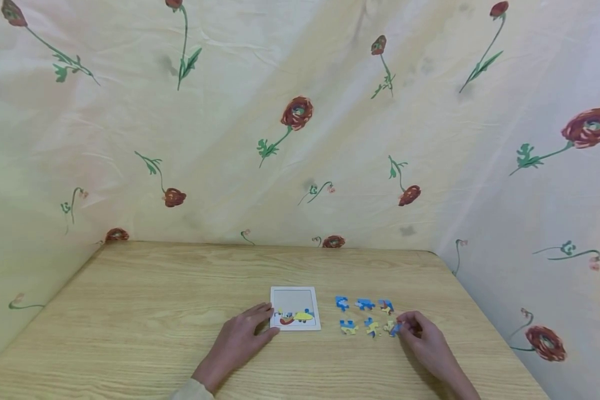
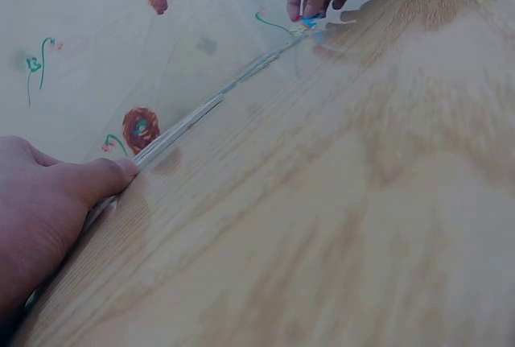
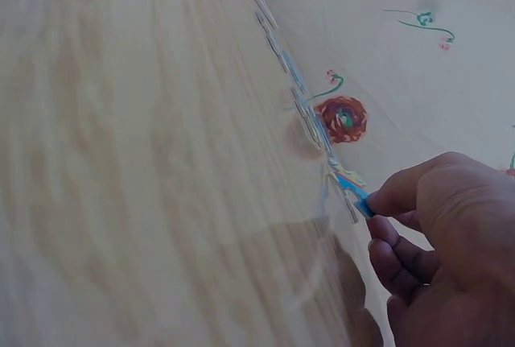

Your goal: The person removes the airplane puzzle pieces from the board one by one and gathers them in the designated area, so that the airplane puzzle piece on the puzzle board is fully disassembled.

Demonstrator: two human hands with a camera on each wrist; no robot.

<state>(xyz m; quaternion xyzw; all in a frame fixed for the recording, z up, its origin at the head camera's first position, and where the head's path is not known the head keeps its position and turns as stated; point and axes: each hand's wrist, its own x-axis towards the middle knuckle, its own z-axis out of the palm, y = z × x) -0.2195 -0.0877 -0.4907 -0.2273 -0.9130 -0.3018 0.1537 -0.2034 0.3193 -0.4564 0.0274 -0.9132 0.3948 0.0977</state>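
A small puzzle piece is held at the right end of the nearer row of loose pieces on the table. In the right wrist view its long axis is seen slanting from upper left to lower right, the blue end being pinched and the yellow part pointed away from the fingertips. The puzzle board, nearly square and without a plain long axis, is laid flat to the left of the loose pieces, its side edges pointed almost straight away from the person; the strip along its near side is filled with a red and yellow picture.

By the right hand the piece is grasped between thumb and forefinger, the other fingers being curled below. The left hand is laid at the board's left edge, the thumb stretched to the near corner and the fingers reaching along the side, with nothing clenched in the grip.

The held piece is partly covered by the right fingertips, and whether the table is touched by it cannot be told. The left sleeve is cut off by the lower edge of the head view. In both wrist views the board and loose pieces are seen almost edge-on, so their pictures are hard to make out.
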